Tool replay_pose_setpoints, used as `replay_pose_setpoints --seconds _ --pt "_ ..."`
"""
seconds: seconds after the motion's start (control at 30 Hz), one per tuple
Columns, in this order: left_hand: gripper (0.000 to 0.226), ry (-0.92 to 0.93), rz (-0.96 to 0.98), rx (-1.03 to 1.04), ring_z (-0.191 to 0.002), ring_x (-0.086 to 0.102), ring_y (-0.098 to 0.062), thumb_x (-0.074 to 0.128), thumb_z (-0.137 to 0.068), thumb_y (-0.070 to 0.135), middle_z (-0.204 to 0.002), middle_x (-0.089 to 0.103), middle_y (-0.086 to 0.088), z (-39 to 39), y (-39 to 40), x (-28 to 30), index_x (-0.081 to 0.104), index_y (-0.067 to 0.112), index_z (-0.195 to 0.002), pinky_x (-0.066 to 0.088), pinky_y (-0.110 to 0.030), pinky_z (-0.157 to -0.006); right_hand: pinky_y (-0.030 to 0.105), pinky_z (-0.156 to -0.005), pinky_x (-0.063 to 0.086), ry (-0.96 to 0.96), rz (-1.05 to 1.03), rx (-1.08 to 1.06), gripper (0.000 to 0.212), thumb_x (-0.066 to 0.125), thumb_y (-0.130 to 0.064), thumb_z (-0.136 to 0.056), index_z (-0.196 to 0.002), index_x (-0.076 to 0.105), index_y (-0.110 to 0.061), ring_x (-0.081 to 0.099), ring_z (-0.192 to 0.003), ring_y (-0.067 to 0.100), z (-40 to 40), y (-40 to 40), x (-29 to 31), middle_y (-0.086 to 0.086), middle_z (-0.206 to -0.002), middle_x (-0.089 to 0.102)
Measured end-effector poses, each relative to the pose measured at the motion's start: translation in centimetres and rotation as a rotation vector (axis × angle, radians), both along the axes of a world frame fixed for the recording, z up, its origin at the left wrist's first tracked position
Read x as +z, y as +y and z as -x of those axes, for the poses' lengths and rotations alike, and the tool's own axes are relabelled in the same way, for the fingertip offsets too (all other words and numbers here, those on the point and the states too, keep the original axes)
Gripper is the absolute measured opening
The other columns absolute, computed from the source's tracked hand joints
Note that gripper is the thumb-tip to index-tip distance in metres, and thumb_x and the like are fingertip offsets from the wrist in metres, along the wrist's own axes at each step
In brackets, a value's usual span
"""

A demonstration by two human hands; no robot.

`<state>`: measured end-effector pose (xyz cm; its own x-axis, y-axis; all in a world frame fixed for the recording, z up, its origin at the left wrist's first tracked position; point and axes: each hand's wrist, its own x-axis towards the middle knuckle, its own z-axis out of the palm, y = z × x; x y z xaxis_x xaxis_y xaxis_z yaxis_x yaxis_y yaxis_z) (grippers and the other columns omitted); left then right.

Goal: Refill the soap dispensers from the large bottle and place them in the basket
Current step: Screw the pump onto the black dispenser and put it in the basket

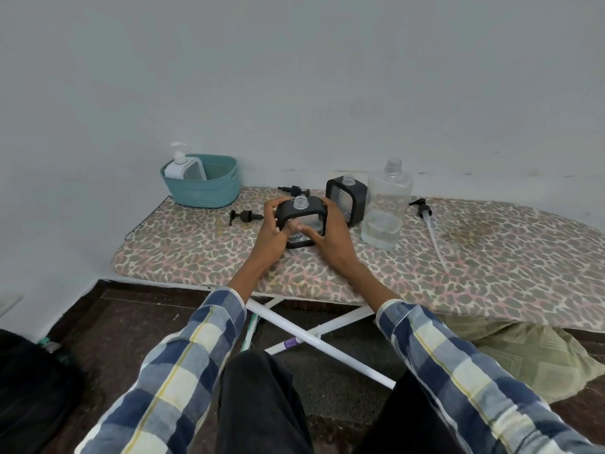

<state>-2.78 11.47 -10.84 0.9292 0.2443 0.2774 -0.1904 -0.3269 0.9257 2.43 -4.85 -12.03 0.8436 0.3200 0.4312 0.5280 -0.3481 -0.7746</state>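
At frame centre, the left hand (270,231) and right hand (329,235) clasp an uncapped black dispenser (300,221) standing on the ironing board (491,283), fingers curled round its sides. Judged mid-refill: the next move likely calls for a pump head (244,216) refitted, or a pour from the large bottle (386,208) just right. The basket (204,191), upper left, holds one white dispenser (183,167).

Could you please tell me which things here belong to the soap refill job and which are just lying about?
Job: held black dispenser, second black dispenser, large bottle, basket, white dispenser, loose pumps.
Lying about: black bag, green cloth.
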Motion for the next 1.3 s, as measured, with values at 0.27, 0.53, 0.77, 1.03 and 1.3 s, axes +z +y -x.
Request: replay_pose_setpoints --seconds 0.27,0.53,0.77,1.03,1.3 --pt "0.046 0.08 0.012 -0.075 -0.111 0.067 0.005 0.071 -0.104 0.021 -0.13 0.064 0.005 -0.1 1.1 1.1 0.047 0.031 -0.141 0.056 -0.015 -0.089 0.027 -0.101 0.053 0.137 -0.142 0.058 0.064 0.087 -0.045 -0.086 -0.136 0.056 -0.019 0.065 -0.119 0.01 -1.6 -0.2 -1.1 -0.005 -0.131 0.068" --pt "0.045 0.31 0.325 0.291 -0.081 0.067 -0.022 0.048 -0.113 0.042 -0.093 0.07 -0.011 0.0 5.1 3.4 0.07 0.003 -0.111 0.06 -0.034 -0.069 0.031 -0.101 0.053 0.212 -0.158 0.091 0.066 0.088 -0.05 -0.082 -0.133 0.052 -0.027 0.066 -0.12 0.012 -2.4 -0.2 -2.0 -0.009 -0.133 0.067" --pt "0.058 0.524 0.125 0.584 -0.081 0.073 -0.033 0.046 -0.112 0.049 -0.095 0.075 -0.019 -1.7 6.9 3.1 0.068 -0.004 -0.106 0.064 -0.044 -0.09 -0.002 -0.078 0.044 0.217 -0.156 0.077 0.062 0.087 -0.052 -0.082 -0.128 0.05 -0.033 0.058 -0.1 -0.025 -2.3 -0.3 -1.9 -0.028 -0.114 0.062" --pt "0.055 0.666 -0.446 0.605 -0.098 0.077 -0.033 0.06 -0.098 0.054 -0.099 0.08 -0.013 -3.3 5.9 3.7 0.078 0.003 -0.105 0.059 -0.044 -0.098 0.004 -0.081 0.045 0.191 -0.163 0.077 0.063 0.086 -0.056 -0.081 -0.128 0.051 -0.034 0.063 -0.106 -0.004 -2.3 -0.3 -1.9 -0.018 -0.121 0.065" --pt "0.02 0.411 0.4 0.536 -0.051 0.057 -0.017 0.071 -0.1 0.021 -0.076 0.066 -0.01 -5.5 4.5 4.4 0.066 0.003 -0.093 0.05 -0.028 -0.051 0.012 -0.087 0.048 0.171 -0.166 0.082 0.066 0.085 -0.056 -0.082 -0.131 0.052 -0.027 0.065 -0.111 0.005 -2.4 -0.3 -2.0 -0.013 -0.123 0.067"
